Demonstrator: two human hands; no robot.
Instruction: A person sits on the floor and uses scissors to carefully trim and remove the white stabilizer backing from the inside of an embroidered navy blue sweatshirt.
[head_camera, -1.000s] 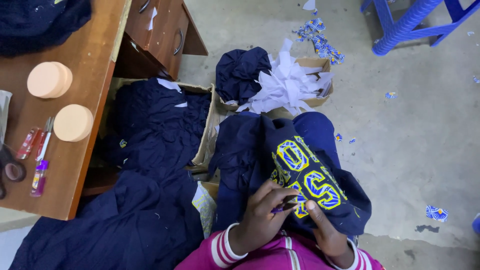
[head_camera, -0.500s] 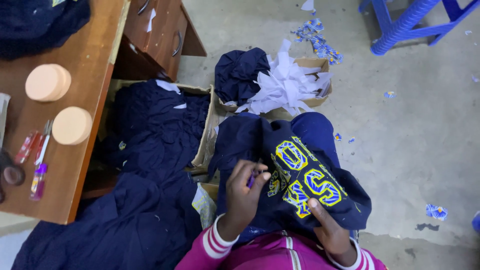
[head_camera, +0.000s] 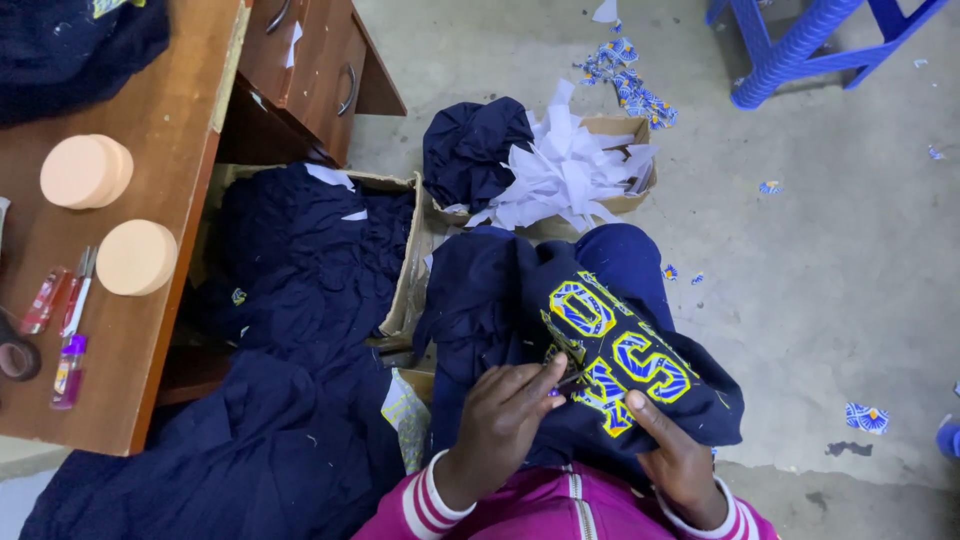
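Note:
A navy garment (head_camera: 500, 300) with yellow and blue letters (head_camera: 620, 350) lies draped over my lap. My left hand (head_camera: 500, 425) is pinched on a small thin tool with a purple bit (head_camera: 560, 385), its tip at the lower edge of the lettering. My right hand (head_camera: 680, 460) rests on the garment just below the letters. Its index finger stretches toward them and its other fingers curl into the cloth. My sleeves are pink with white stripes.
A wooden desk (head_camera: 170, 130) at left carries two round peach lids (head_camera: 85, 170), small tubes (head_camera: 65, 370) and dark cloth. Cardboard boxes hold navy garments (head_camera: 310, 260) and white paper scraps (head_camera: 570, 170). A blue plastic stool (head_camera: 800, 45) stands at top right on the concrete floor.
My left hand rose away from the letters half a second ago and has now come back down to them with the tool. My right hand has kept its place on the garment.

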